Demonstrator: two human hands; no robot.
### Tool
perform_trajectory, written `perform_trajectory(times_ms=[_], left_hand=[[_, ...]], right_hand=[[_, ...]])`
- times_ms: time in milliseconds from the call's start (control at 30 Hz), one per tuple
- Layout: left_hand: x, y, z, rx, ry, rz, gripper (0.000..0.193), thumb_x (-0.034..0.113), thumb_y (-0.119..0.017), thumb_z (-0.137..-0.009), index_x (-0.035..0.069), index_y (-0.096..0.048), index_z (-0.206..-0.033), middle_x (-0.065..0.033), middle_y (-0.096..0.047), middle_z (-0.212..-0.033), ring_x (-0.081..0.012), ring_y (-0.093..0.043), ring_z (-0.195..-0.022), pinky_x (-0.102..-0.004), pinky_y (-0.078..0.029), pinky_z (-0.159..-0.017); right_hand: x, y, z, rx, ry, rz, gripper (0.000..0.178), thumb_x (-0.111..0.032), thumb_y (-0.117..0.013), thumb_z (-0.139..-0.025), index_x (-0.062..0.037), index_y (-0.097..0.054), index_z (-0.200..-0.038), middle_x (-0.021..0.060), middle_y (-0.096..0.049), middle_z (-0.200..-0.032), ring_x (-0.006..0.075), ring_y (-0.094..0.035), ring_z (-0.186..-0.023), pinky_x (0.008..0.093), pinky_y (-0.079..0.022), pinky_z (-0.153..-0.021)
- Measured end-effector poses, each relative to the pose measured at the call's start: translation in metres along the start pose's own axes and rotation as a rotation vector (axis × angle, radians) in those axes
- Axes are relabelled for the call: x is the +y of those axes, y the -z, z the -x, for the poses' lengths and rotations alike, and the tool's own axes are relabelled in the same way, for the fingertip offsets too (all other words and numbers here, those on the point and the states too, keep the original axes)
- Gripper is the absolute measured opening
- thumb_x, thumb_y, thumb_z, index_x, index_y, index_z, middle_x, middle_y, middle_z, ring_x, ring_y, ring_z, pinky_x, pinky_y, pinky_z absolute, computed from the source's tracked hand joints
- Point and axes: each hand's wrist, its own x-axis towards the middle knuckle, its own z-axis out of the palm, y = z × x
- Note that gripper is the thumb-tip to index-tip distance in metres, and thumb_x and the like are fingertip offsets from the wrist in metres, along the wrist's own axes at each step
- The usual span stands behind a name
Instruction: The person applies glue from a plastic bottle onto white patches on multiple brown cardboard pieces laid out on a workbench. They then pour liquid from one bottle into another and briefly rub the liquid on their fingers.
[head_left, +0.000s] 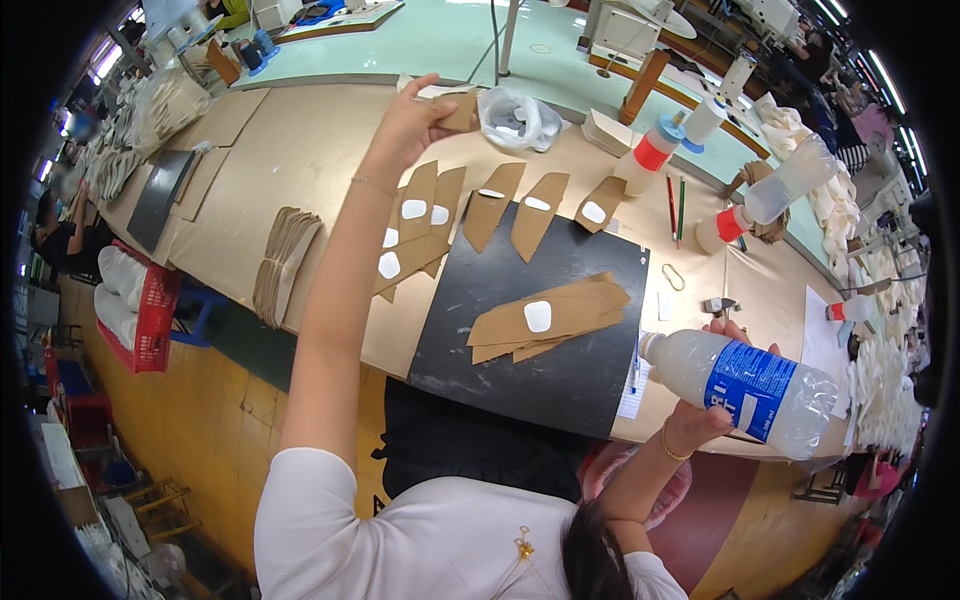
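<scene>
My left hand (pixel 408 125) reaches to the far side of the table, its fingers closed on a small brown flat piece (pixel 458 111). My right hand (pixel 698 424) grips a clear plastic bottle (pixel 818 400) with a blue label, tilted so its neck points left over the table. On a black board (pixel 455 345) lies a fanned stack of brown cut pieces (pixel 595 302), the top one bearing a white patch (pixel 538 317). More brown pieces (pixel 541 222) with white patches are spread along the board's far edge and to its left.
A white plastic bag (pixel 520 120) sits beyond the pieces. Red-banded bottles (pixel 650 155), two pencils (pixel 681 212) and a small brush (pixel 718 305) lie or stand to the right. Left are a bundled brown stack (pixel 285 268) and a red basket (pixel 152 320) beside the table.
</scene>
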Motion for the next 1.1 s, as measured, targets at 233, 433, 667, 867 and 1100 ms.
perform_trajectory(times_ms=[233, 433, 667, 867, 1100], left_hand=[[-0.074, -0.029, 0.069, -0.101, 0.239, 0.15, 0.065, -0.001, -0.057, -0.087, 0.004, -0.02, -0.14, -0.0201, -0.06, -0.107, -0.0251, -0.066, -0.087, -0.0266, -0.058, -0.062], [-0.062, -0.037, 0.06, -0.112, 0.288, 0.109, 0.063, -0.002, -0.054, -0.088, 0.005, -0.021, -0.141, -0.0185, -0.06, -0.104, -0.0252, -0.066, -0.084, -0.0281, -0.058, -0.064], [-0.035, -0.073, 0.002, -0.192, 0.234, 0.12, 0.063, -0.004, -0.054, -0.087, 0.005, -0.021, -0.14, -0.0191, -0.057, -0.108, -0.0267, -0.066, -0.088, -0.0311, -0.059, -0.07], [-0.027, -0.076, 0.003, -0.2, 0.204, 0.13, 0.058, -0.003, -0.055, -0.087, 0.001, -0.026, -0.136, -0.0195, -0.059, -0.105, -0.0245, -0.065, -0.094, -0.0249, -0.058, -0.072], [0.005, -0.062, -0.008, -0.283, 0.204, 0.429, 0.044, -0.005, -0.051, -0.088, -0.002, -0.029, -0.126, -0.0231, -0.056, -0.108, -0.0263, -0.064, -0.097, -0.0215, -0.058, -0.078]], right_hand=[[-0.002, 0.003, -0.003, 0.032, -0.033, -0.028, 0.106, -0.051, -0.083, -0.057, -0.0055, -0.027, -0.134, 0.0272, -0.058, -0.108, 0.0358, -0.062, -0.098, 0.0478, -0.053, -0.086], [-0.005, -0.005, -0.002, -0.006, -0.033, 0.043, 0.108, -0.057, -0.08, -0.059, -0.0022, -0.024, -0.134, 0.0272, -0.059, -0.106, 0.0345, -0.063, -0.095, 0.0451, -0.054, -0.082], [-0.005, 0.0, 0.0, -0.051, 0.009, 0.012, 0.106, -0.052, -0.081, -0.06, -0.0012, -0.025, -0.134, 0.0269, -0.059, -0.106, 0.0322, -0.063, -0.096, 0.0452, -0.053, -0.085], [-0.013, 0.004, -0.003, -0.038, -0.084, 0.079, 0.109, -0.064, -0.076, -0.059, -0.0043, -0.025, -0.136, 0.0236, -0.058, -0.108, 0.0345, -0.062, -0.097, 0.0458, -0.052, -0.085], [-0.005, -0.007, 0.0, -0.138, -0.142, -0.044, 0.107, -0.055, -0.079, -0.06, 0.0, -0.026, -0.134, 0.0272, -0.06, -0.104, 0.0346, -0.064, -0.091, 0.0447, -0.053, -0.082]])
